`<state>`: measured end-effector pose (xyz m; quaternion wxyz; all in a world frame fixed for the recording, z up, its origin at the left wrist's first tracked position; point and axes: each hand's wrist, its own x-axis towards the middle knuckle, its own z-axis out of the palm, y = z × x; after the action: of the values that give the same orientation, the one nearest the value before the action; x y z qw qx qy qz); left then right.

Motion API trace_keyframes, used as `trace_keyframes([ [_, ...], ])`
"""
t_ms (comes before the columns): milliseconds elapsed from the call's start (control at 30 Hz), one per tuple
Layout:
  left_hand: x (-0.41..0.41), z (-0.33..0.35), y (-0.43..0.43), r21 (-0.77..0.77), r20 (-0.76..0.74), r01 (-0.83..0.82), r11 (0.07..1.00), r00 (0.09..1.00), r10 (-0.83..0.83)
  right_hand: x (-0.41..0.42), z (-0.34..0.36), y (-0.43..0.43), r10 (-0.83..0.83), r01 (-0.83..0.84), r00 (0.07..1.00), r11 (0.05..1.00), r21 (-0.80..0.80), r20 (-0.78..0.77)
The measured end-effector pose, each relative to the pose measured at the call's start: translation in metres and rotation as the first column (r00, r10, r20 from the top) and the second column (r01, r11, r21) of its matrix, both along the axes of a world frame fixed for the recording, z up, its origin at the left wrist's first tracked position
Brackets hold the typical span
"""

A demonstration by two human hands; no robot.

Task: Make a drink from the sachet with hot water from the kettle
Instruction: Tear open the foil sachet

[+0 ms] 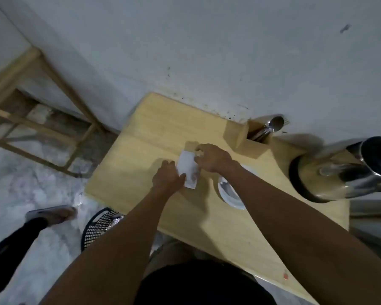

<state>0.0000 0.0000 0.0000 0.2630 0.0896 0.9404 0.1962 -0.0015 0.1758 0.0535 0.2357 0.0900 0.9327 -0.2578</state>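
Note:
A white sachet (187, 169) is held just above the wooden table (145, 137), gripped by both hands. My left hand (167, 178) pinches its lower left edge. My right hand (211, 158) pinches its upper right corner. A white cup (229, 194) stands on the table just right of the sachet, partly hidden under my right forearm. The shiny steel kettle (348, 170) sits on a black base at the table's right end. A metal spoon (271, 126) stands in a wooden holder (240, 135) at the back by the wall.
A grey wall runs behind the table. A wooden frame (31, 119) leans on the floor at the left. A black mesh bin (99, 225) sits under the table's near left corner. Another person's leg and sandalled foot (53, 214) are on the floor at the left.

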Motion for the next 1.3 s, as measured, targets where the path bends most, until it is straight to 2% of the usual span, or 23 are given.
trace_keyframes([
  [33, -0.002, -0.002, -0.001, -0.001, -0.025, 0.030, 1.000, 0.999, -0.030, -0.004, -0.005, -0.005, -0.021, 0.020, 0.999, 0.999, 0.031, 0.034],
  [133, 0.000, 0.015, 0.005, -0.063, -0.038, -0.017, 0.998, 0.999, 0.015, -0.009, -0.018, -0.018, -0.055, 0.043, 0.996, 0.986, 0.163, 0.070],
  [200, 0.001, 0.019, 0.006, -0.088, -0.063, -0.007, 0.996, 0.998, 0.002, -0.011, -0.027, -0.025, -0.081, 0.068, 0.995, 0.980, 0.188, 0.063],
  [267, 0.001, 0.012, 0.003, -0.075, -0.078, -0.020, 0.997, 0.997, 0.014, -0.012, -0.032, -0.026, -0.114, 0.103, 0.992, 0.982, 0.156, 0.063],
  [367, 0.005, 0.012, 0.002, -0.036, -0.071, -0.037, 0.999, 0.997, 0.034, -0.011, -0.035, -0.026, -0.194, 0.193, 0.978, 0.981, 0.027, 0.075],
  [500, 0.005, 0.014, 0.002, -0.010, -0.092, -0.057, 0.998, 0.994, 0.056, -0.008, -0.024, -0.025, -0.174, 0.177, 0.983, 0.984, -0.036, 0.065],
  [600, -0.002, 0.023, 0.001, 0.108, -0.116, -0.175, 0.979, 0.975, 0.187, -0.002, -0.009, -0.022, -0.222, 0.219, 0.975, 0.958, -0.187, 0.002],
  [667, -0.012, 0.032, -0.002, 0.306, -0.082, -0.242, 0.921, 0.957, 0.278, 0.005, 0.004, -0.020, -0.299, 0.275, 0.954, 0.910, -0.310, -0.032],
  [733, -0.021, 0.044, -0.003, 0.493, 0.023, -0.274, 0.826, 0.953, 0.303, 0.014, 0.020, -0.017, -0.376, 0.332, 0.926, 0.848, -0.413, -0.027],
  [833, -0.031, 0.071, 0.002, 0.624, 0.150, -0.250, 0.740, 0.968, 0.201, 0.025, 0.040, -0.011, -0.412, 0.342, 0.911, 0.804, -0.486, -0.039],
  [1000, -0.035, 0.103, 0.014, 0.678, 0.194, -0.181, 0.712, 0.979, 0.064, 0.041, 0.066, 0.002, -0.459, 0.328, 0.877, 0.789, -0.519, -0.144],
  [1133, -0.030, 0.123, 0.028, 0.705, 0.144, -0.053, 0.707, 0.987, -0.069, 0.053, 0.086, 0.014, -0.393, 0.261, 0.896, 0.843, -0.470, -0.207],
  [1300, -0.024, 0.136, 0.037, 0.669, 0.062, 0.087, 0.738, 0.983, -0.172, 0.062, 0.108, 0.032, -0.419, 0.235, 0.845, 0.849, -0.473, -0.333],
])
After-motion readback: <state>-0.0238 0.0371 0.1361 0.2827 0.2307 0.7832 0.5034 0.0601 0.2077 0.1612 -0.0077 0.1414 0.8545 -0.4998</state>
